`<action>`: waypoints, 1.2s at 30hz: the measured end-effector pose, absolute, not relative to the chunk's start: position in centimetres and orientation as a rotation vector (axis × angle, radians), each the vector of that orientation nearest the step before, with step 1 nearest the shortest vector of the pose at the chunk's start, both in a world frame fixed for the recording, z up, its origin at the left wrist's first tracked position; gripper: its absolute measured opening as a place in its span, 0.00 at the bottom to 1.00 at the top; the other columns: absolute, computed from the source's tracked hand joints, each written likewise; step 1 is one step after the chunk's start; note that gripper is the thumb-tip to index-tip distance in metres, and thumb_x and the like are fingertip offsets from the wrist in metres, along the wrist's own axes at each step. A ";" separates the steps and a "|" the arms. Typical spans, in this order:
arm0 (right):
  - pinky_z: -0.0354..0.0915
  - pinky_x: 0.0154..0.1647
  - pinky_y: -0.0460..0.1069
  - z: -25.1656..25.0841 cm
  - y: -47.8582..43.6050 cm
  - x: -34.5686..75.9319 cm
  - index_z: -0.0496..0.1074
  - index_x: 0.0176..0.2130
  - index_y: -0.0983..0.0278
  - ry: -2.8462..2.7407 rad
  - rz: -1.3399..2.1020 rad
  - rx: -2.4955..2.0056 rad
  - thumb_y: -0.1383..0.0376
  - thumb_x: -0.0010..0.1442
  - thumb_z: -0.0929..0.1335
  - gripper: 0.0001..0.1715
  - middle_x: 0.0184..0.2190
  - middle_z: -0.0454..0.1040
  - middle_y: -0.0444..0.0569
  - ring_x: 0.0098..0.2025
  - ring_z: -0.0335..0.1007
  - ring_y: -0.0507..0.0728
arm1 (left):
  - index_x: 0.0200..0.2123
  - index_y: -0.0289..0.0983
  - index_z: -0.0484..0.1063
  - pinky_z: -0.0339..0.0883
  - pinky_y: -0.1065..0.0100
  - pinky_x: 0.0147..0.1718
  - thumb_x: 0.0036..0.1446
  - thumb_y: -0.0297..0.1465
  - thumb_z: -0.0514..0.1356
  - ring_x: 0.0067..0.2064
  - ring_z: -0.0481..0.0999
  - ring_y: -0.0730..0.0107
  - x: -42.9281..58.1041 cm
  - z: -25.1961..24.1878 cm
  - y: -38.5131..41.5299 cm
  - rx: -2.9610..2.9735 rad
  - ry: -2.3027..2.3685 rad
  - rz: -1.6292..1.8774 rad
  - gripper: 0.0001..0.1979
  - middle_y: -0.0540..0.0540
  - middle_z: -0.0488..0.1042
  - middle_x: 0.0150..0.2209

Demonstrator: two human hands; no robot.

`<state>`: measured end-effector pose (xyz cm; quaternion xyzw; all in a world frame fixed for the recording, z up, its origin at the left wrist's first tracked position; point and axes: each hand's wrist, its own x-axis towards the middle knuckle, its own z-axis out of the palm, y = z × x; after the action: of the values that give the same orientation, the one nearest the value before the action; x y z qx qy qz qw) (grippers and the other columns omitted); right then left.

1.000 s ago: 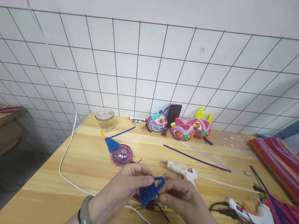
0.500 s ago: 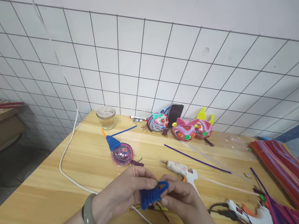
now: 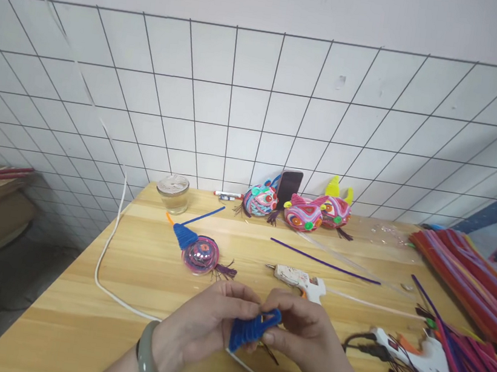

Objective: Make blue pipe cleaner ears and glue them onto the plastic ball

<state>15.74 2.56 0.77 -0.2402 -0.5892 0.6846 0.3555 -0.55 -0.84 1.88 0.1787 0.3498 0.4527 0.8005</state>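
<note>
A wooden bench [image 3: 89,317] is seen, with a heap of pipe cleaners [image 3: 469,282] laid along its right side. Over its near edge the left hand [image 3: 197,326] and right hand [image 3: 302,333] are held close together, just in front of a hot-glue gun [image 3: 300,278]. A blue pipe-cleaner coil [image 3: 252,328] is pinched between the fingers of both.

Smooth grey-green bangle [image 3: 146,358] behind the left hand [image 3: 198,329]

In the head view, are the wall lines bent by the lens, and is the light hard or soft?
Head view: the wall grid fans out toward the edges, a lens distortion; light soft and even, only faint shadow on the table under the left hand and right hand; the blue pipe-cleaner coil they pinch is sharp.
</note>
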 end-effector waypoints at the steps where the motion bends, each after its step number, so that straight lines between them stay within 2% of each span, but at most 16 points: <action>1: 0.64 0.30 0.47 0.8 2.5 15.8 0.76 0.32 0.60 -1.561 1.716 -0.623 0.67 0.46 0.74 0.09 0.25 0.71 0.43 0.27 0.68 0.52 | 0.25 0.31 0.72 0.65 0.73 0.19 0.39 0.25 0.66 0.20 0.71 0.75 -0.6 1.8 -0.8 0.400 0.741 0.963 0.06 0.47 0.74 0.22; 5: 0.62 0.28 0.46 1.1 2.4 15.8 0.77 0.28 0.61 -1.606 1.628 -0.649 0.68 0.45 0.75 0.06 0.24 0.69 0.43 0.27 0.66 0.52 | 0.29 0.32 0.71 0.65 0.73 0.19 0.43 0.25 0.64 0.21 0.71 0.76 -0.5 1.6 -0.9 0.500 0.713 0.922 0.07 0.47 0.73 0.26; 9: 0.63 0.27 0.46 1.5 2.5 15.5 0.76 0.25 0.61 -1.482 1.703 -0.692 0.67 0.44 0.75 0.05 0.22 0.68 0.42 0.24 0.66 0.51 | 0.28 0.34 0.69 0.64 0.72 0.22 0.47 0.31 0.63 0.21 0.71 0.74 -0.5 1.9 -0.7 0.606 0.822 0.923 0.07 0.48 0.72 0.24; 13: 0.57 0.21 0.42 1.6 2.9 15.3 0.74 0.24 0.63 -1.312 1.752 -0.890 0.64 0.43 0.76 0.08 0.18 0.66 0.39 0.20 0.59 0.46 | 0.31 0.36 0.73 0.65 0.70 0.37 0.52 0.36 0.59 0.36 0.73 0.69 -1.0 2.9 -0.6 0.980 1.161 1.166 0.09 0.47 0.75 0.32; 16: 0.50 0.17 0.40 1.2 3.2 15.2 0.73 0.24 0.65 -1.234 1.764 -1.013 0.61 0.42 0.76 0.12 0.15 0.64 0.37 0.16 0.53 0.44 | 0.35 0.39 0.75 0.63 0.68 0.44 0.51 0.34 0.60 0.44 0.72 0.65 -1.2 3.3 -0.6 1.352 1.240 1.189 0.08 0.46 0.76 0.39; 18: 0.50 0.17 0.40 0.8 3.3 15.1 0.72 0.24 0.65 -1.207 1.775 -1.019 0.60 0.42 0.76 0.14 0.16 0.64 0.37 0.16 0.53 0.44 | 0.36 0.39 0.76 0.63 0.68 0.44 0.48 0.29 0.61 0.43 0.73 0.65 -1.0 3.3 -0.7 1.507 1.309 1.156 0.09 0.46 0.77 0.38; 22: 0.51 0.16 0.41 0.4 3.2 14.9 0.73 0.25 0.65 -1.207 1.819 -0.978 0.58 0.41 0.76 0.15 0.16 0.65 0.38 0.16 0.53 0.44 | 0.32 0.38 0.78 0.66 0.69 0.37 0.49 0.23 0.57 0.36 0.75 0.67 -0.5 2.7 -0.7 1.589 1.434 1.171 0.10 0.47 0.78 0.32; 26: 0.56 0.18 0.42 0.7 3.1 14.9 0.74 0.28 0.65 -1.223 1.831 -0.941 0.59 0.41 0.76 0.16 0.17 0.66 0.39 0.17 0.56 0.45 | 0.29 0.38 0.78 0.66 0.69 0.36 0.48 0.23 0.58 0.34 0.75 0.66 -0.3 2.8 -0.6 1.506 1.479 1.200 0.09 0.47 0.79 0.30; 32: 0.55 0.21 0.43 1.3 3.0 14.6 0.74 0.28 0.65 -1.230 1.724 -0.962 0.60 0.40 0.76 0.15 0.18 0.66 0.39 0.20 0.57 0.47 | 0.27 0.36 0.78 0.67 0.69 0.32 0.47 0.26 0.60 0.31 0.75 0.65 -0.2 2.7 -0.7 1.293 1.432 1.175 0.06 0.46 0.78 0.27; 36: 0.56 0.22 0.44 1.5 2.9 14.4 0.74 0.28 0.65 -1.252 1.697 -0.985 0.59 0.40 0.76 0.16 0.18 0.66 0.40 0.20 0.58 0.48 | 0.27 0.36 0.78 0.68 0.68 0.33 0.46 0.26 0.61 0.30 0.75 0.65 -0.2 2.4 -0.8 1.242 1.411 1.168 0.06 0.46 0.78 0.27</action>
<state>14.36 2.88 1.47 -0.3885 -0.4938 0.6697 0.3960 -0.20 -0.76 2.42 0.5018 0.5700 0.4718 0.4480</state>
